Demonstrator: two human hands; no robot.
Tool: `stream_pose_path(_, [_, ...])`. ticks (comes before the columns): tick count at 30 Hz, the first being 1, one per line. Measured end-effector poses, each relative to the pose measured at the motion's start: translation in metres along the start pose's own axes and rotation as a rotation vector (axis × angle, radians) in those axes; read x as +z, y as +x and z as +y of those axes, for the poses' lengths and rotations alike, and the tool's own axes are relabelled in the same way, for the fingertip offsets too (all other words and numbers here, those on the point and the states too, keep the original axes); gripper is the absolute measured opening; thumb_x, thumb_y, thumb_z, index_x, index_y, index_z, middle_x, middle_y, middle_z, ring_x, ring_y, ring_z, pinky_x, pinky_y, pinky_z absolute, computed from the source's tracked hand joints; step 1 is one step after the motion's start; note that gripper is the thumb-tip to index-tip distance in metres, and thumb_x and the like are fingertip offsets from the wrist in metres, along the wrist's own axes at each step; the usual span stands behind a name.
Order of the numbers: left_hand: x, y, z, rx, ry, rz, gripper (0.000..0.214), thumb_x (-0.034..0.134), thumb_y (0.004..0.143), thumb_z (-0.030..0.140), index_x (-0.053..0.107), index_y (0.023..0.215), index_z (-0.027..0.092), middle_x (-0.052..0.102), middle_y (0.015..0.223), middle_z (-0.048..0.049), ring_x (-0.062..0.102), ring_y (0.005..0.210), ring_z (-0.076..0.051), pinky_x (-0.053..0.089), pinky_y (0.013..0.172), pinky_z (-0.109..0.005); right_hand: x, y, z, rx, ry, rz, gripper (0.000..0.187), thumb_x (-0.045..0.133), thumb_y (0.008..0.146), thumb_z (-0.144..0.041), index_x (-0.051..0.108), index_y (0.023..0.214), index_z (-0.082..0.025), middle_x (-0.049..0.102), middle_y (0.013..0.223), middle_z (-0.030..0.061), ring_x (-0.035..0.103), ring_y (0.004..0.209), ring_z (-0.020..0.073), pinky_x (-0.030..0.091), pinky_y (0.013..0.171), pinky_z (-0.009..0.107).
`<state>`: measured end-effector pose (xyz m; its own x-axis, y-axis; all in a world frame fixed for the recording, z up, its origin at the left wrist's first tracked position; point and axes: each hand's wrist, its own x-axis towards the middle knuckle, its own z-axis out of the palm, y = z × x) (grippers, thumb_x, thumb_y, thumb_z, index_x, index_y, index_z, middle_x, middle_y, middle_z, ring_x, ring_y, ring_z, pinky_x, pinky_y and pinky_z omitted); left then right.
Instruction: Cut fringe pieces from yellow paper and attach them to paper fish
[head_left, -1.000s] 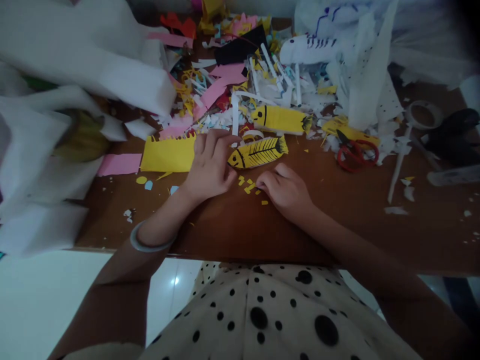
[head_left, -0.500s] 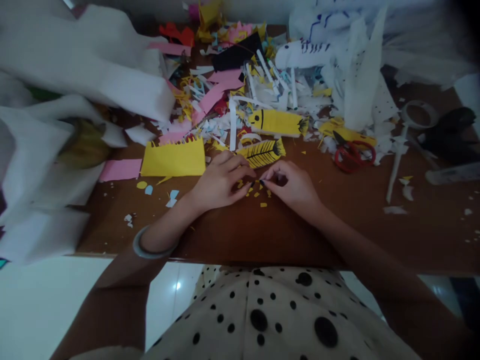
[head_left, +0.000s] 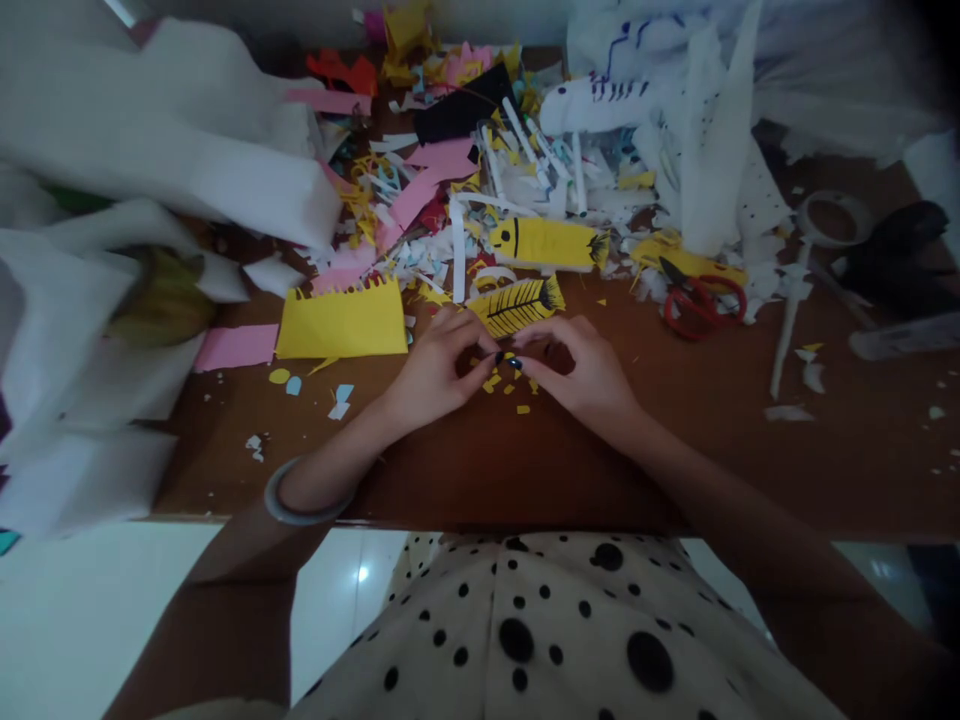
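Note:
My left hand (head_left: 442, 368) and my right hand (head_left: 589, 372) meet fingertip to fingertip just above the table. Thumb and forefinger are pinched on each. A tiny yellow paper piece (head_left: 510, 356) shows between the dark-nailed tips; the fingers partly hide it. Below them lie several small yellow paper scraps (head_left: 523, 409). Right behind the hands is a yellow paper fish tail part with black fishbone lines (head_left: 514, 307). Farther back lies a yellow paper fish head piece (head_left: 551, 243) with a drawn eye. Left of my left hand rests a yellow sheet (head_left: 341, 318) with a ragged top edge.
Red-handled scissors (head_left: 705, 305) lie to the right, near a tape roll (head_left: 834, 217). White markers (head_left: 579, 172) and heaped paper scraps (head_left: 427, 250) cover the back. White foam sheets (head_left: 255, 185) crowd the left, beside a pink paper strip (head_left: 236, 347). The brown table's front edge (head_left: 480, 527) is close to my body.
My hands have come together, so the fingertips that were slightly apart now meet. A small yellow piece now shows between them. The whole view has shifted slightly.

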<state>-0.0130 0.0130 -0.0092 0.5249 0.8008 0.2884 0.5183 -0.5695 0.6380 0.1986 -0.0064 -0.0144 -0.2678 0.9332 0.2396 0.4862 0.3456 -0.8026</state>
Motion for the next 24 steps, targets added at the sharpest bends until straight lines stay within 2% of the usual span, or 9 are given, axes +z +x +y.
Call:
stream_pose_path(3, [0.0012,-0.0002,0.0013,-0.013,-0.037,-0.01,0.006,0.059,0.089,0.016,0.059,0.084,0.019,0.058,0.083,-0.0016,0.05,0.084,-0.019,0.038,0.079,-0.033,0.0,0.0012,0.0005,-0.047,-0.09,0.01,0.005,0.068,0.086,-0.023,0.067,0.091,-0.025,0.069,0.095,0.0025,0.061,0.094,0.0222,0.045,0.087,0.039])
stream_pose_path(6, [0.0021,-0.0009,0.0025,-0.019,-0.05,-0.013,0.006,0.06,0.089,0.018,0.06,0.084,0.02,0.059,0.084,-0.0016,0.05,0.085,-0.019,0.038,0.08,-0.034,0.0004,0.0015,0.0031,-0.054,-0.079,0.028,0.007,0.064,0.086,-0.018,0.067,0.088,-0.024,0.067,0.093,0.0025,0.059,0.094,0.0217,0.045,0.087,0.039])
stream_pose_path(10, [0.0025,-0.0021,0.0023,-0.027,-0.077,0.033,0.005,0.06,0.09,0.019,0.06,0.085,0.02,0.059,0.084,-0.0019,0.05,0.087,-0.019,0.038,0.079,-0.033,0.0022,0.0006,0.0059,0.0,0.034,0.044,0.008,0.063,0.086,-0.017,0.064,0.09,-0.024,0.067,0.093,0.0023,0.059,0.093,0.0206,0.046,0.086,0.038])
stream_pose_path(13, [0.0023,-0.0023,0.0018,-0.038,-0.096,0.063,0.007,0.061,0.091,0.02,0.06,0.084,0.02,0.059,0.084,-0.0021,0.051,0.087,-0.019,0.038,0.081,-0.034,0.0051,0.0002,0.0054,0.084,0.209,0.055,0.012,0.063,0.086,-0.02,0.06,0.096,-0.024,0.068,0.096,0.002,0.062,0.091,0.018,0.049,0.083,0.035])
stream_pose_path(17, [0.0023,-0.0022,0.0025,-0.04,-0.111,0.074,0.008,0.06,0.091,0.022,0.06,0.083,0.02,0.059,0.084,-0.0023,0.053,0.086,-0.019,0.039,0.08,-0.034,0.0083,0.0006,0.0022,0.131,0.387,0.064,0.013,0.066,0.084,-0.02,0.055,0.091,-0.023,0.07,0.091,0.0,0.066,0.085,0.0155,0.052,0.081,0.032])
stream_pose_path(24, [0.0021,-0.0026,0.0057,-0.053,-0.099,0.054,0.009,0.059,0.091,0.024,0.06,0.083,0.02,0.059,0.083,-0.0028,0.052,0.086,-0.02,0.041,0.08,-0.036,0.0081,0.0017,-0.0006,0.211,0.424,0.082,0.025,0.068,0.081,-0.023,0.043,0.085,-0.025,0.07,0.086,-0.0011,0.068,0.086,0.0166,0.053,0.081,0.033])
